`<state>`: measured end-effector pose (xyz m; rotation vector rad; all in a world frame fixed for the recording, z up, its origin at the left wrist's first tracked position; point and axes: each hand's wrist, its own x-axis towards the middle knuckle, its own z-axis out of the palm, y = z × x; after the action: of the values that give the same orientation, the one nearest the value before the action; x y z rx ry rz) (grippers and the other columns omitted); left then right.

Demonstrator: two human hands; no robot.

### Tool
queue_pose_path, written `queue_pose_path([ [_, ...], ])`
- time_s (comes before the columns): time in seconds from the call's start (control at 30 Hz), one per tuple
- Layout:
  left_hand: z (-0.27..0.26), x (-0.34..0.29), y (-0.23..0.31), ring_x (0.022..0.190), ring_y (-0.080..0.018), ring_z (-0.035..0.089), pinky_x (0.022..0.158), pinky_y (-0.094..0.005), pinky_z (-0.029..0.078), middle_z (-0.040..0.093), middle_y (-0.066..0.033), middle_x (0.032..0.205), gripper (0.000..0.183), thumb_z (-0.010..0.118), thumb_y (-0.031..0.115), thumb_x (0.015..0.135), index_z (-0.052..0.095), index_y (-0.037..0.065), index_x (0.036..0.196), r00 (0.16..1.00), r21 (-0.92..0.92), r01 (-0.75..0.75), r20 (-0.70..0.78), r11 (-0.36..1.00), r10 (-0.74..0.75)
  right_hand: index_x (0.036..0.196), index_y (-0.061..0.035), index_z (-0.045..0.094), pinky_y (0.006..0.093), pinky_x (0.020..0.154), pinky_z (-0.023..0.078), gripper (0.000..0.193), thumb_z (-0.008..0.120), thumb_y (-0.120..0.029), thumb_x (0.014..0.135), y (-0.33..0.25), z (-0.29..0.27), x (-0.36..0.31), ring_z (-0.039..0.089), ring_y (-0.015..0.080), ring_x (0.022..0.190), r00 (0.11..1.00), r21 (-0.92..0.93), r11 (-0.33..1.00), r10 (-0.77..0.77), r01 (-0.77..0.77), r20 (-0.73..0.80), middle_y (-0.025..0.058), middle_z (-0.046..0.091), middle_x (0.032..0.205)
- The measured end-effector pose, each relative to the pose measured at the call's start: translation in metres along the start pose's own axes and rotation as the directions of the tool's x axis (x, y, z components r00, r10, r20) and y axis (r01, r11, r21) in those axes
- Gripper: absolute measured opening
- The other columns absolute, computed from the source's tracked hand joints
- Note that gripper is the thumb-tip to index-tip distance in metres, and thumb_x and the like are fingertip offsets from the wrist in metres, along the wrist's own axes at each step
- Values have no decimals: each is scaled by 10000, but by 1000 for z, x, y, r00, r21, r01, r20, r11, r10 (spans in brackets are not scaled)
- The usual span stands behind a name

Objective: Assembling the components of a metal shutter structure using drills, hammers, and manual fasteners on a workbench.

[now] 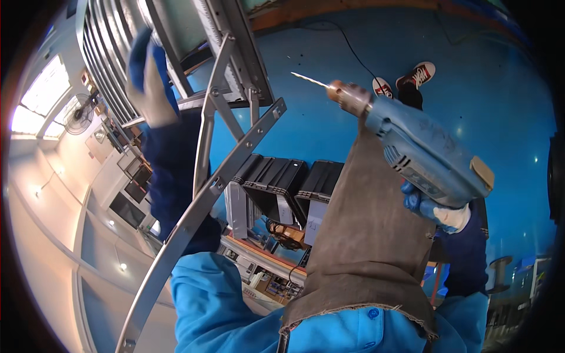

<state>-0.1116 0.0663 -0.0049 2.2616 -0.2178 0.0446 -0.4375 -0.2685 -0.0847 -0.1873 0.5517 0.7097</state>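
1. Brown apron (365, 235) over a bright blue jacket, closest to the viewer.
2. Gloved right hand (438, 210), fingers curled closed around the handle of a blue power drill (429, 150); the drill's body lies above the fingers, and its thin bit (309, 79) points up and left, well apart from the metal.
3. Long metal bar (188, 220), slanting in front of the left arm.
4. Gloved left hand (152, 88), fingers extended and slightly apart at a slatted metal frame (106, 59); whether they grip it, I cannot tell.
5. Red-and-white shoes (421, 75) on blue floor (300, 132).
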Motion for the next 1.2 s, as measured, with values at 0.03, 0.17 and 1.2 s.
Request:
queue_pose_path([
  [0.03, 15, 23, -7, 1127, -153, 554, 998, -273, 398, 608, -122, 1212, 365, 521, 172, 963, 562, -60, 1242, 996, 86, -45, 86, 995, 38, 1405, 25, 324, 339, 845, 580, 710, 699, -210, 850, -3, -5, 6, 637, 235, 1024, 995, 135, 986, 90, -96, 50, 246, 517, 1265],
  [0.17, 62, 80, -1, 1061, -140, 568, 950, -260, 401, 617, -119, 1178, 336, 523, 164, 957, 587, -45, 1212, 981, 98, -134, 150, 986, 119, 1367, 31, 388, 344, 786, 589, 611, 676, -176, 871, -29, 13, 37, 637, 239, 925, 927, 624, 719, 374, -304, 21, 237, 562, 1161],
  [1.2, 94, 81, -14, 680, -64, 545, 589, -200, 430, 623, -7, 889, 409, 646, 77, 841, 569, -8, 1233, 996, -235, 45, 89, 971, -25, 1400, -35, 393, 371, 956, 498, 689, 727, -112, 801, -99, 54, 84, 538, 262, 1195, 942, -406, 863, -202, 300, 267, 189, 457, 1371],
])
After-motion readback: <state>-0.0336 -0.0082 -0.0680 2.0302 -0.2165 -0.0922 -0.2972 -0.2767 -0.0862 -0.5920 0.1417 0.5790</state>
